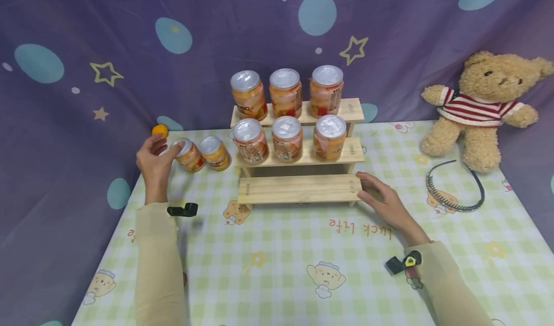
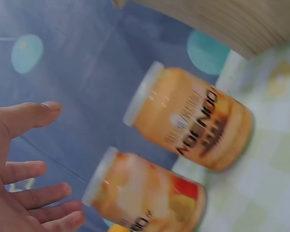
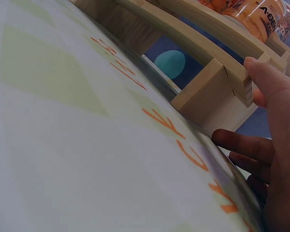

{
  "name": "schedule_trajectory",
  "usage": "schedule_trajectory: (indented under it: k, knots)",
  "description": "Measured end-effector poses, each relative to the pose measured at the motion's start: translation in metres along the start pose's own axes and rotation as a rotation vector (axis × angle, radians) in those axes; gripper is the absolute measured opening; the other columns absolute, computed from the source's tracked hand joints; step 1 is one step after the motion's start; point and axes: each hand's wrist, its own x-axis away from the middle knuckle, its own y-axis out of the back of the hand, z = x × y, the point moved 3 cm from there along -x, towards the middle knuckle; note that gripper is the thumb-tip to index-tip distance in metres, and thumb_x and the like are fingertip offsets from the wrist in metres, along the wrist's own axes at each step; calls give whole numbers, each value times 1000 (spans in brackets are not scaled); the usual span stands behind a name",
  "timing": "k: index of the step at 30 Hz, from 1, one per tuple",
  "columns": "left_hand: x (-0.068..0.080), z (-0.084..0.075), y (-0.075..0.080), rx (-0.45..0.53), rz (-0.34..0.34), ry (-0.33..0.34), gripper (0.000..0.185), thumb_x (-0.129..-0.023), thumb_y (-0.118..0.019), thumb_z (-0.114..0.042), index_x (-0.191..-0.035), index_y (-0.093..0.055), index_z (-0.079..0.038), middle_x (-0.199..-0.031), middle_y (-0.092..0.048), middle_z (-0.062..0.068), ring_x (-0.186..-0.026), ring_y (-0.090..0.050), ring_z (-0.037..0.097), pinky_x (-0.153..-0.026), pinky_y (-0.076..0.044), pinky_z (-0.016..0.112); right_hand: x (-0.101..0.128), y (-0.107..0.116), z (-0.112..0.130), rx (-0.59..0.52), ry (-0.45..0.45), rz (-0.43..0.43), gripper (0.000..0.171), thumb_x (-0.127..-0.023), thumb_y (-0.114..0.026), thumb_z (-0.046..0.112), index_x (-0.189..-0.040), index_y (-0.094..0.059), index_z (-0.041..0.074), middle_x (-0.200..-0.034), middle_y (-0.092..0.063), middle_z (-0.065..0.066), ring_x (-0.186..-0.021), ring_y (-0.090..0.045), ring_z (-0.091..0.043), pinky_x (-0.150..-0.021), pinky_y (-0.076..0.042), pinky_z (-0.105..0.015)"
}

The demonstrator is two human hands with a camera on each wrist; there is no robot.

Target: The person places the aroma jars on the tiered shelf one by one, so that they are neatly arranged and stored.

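My left hand [image 1: 156, 165] is at the table's far left, thumb and fingers spread. In the head view its thumb overlaps the lid of a fruit jar [image 1: 192, 158]. The left wrist view shows these fingers apart from that jar [image 2: 150, 188], holding nothing. A second fruit jar [image 1: 218, 156] with a silver lid stands beside it. At the right end of the wooden three-step rack's lowest board [image 1: 298, 189], my right hand [image 1: 385, 201] rests its fingertips. In the right wrist view the thumb touches the board's end [image 3: 237, 72], while other fingers extend below it.
Three fruit jars [image 1: 330, 138] stand on the middle step and three more jars [image 1: 326, 90] on the top step. A small orange object [image 1: 160, 130] sits behind the left hand. On the right are a teddy bear [image 1: 480, 107] and a dark headband [image 1: 460, 208]. A purple curtain [image 1: 242, 23] hangs behind.
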Motion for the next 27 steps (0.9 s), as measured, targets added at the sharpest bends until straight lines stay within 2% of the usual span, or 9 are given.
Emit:
schedule_trajectory:
  k: [3,5,9,14,18,23,27]
  knots:
    - [-3,10,-3,-15,22,23,58,-76,-86,-22,-130,-65,-17,-123,-66,4,-113,-60,19,-108,-49,31,0,0,-1,0,3,-1,52,-101,-60,20,-151,-45,12,-142,-60,-14,-117,-47,20,-105,-31,-7]
    - [-5,16,-4,-25,34,44,60,-77,-86,-22,-132,-64,-19,-130,-65,10,-114,-60,17,-106,-49,29,0,0,-1,-1,5,-1,52,-101,-60,19,-150,-45,11,-141,-60,-14,-117,-48,19,-105,-31,-7]
    - [-8,27,-8,-68,47,80,65,-78,-84,-21,-138,-61,-18,-133,-63,14,-104,-59,12,-93,-51,21,0,0,-1,-5,6,2,52,-101,-60,18,-150,-45,12,-140,-61,-13,-117,-48,18,-105,-31,-7]
    - [-10,39,-13,-116,58,98,67,-77,-84,-21,-139,-58,-13,-120,-62,9,-88,-52,3,-78,-45,13,0,-1,-2,-7,2,1,52,-101,-61,18,-150,-45,13,-142,-60,-13,-117,-48,18,-106,-31,-8]
    - [-10,45,-17,-114,64,84,65,-77,-85,-22,-137,-60,-11,-107,-62,1,-84,-51,0,-76,-45,13,0,-1,-2,-3,-3,-2,52,-101,-61,19,-150,-45,14,-141,-61,-13,-117,-48,18,-106,-31,-9]
    - [-12,51,-20,-105,51,68,63,-76,-86,-23,-133,-62,-8,-92,-57,-10,-82,-52,0,-74,-45,13,0,-1,0,9,-6,-2,52,-101,-61,20,-150,-45,15,-138,-63,-12,-117,-49,17,-109,-34,-17]
    - [-14,51,-20,-87,39,90,64,-73,-89,-22,-131,-65,-9,-89,-57,-13,-81,-54,0,-74,-46,13,0,0,1,11,-2,-5,52,-101,-61,20,-150,-46,14,-137,-63,-13,-117,-49,17,-109,-34,-16]
